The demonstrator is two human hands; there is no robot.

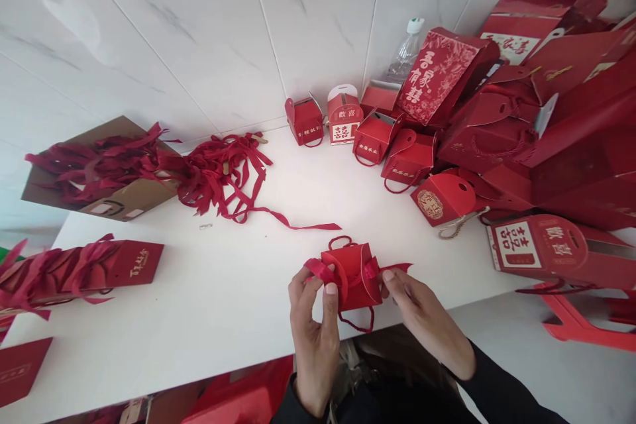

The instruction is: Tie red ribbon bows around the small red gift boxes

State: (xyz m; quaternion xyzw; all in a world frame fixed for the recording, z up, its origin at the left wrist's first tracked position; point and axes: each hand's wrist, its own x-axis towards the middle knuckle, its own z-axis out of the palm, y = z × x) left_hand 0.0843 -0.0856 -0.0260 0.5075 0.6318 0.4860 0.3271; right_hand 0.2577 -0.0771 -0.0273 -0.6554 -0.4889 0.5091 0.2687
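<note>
Red ribbon (400,267) shows at both ends of the small box (355,271), near the table's (223,291) front edge; I judge I am threading it. My left hand (314,331) is closed on the box end, my right hand (427,318) seems to pinch the ribbon, though partly hidden. Next move calls, I think, for gentle pulling.

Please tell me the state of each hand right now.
Left hand: closed, holding the ribbon at the small red box's left end.
Right hand: closed, pinching ribbon at the right end.

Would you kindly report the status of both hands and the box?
Left hand, right hand at opposite sides of red box; ribbon on it; loose strand beyond, clear of hands.
</note>
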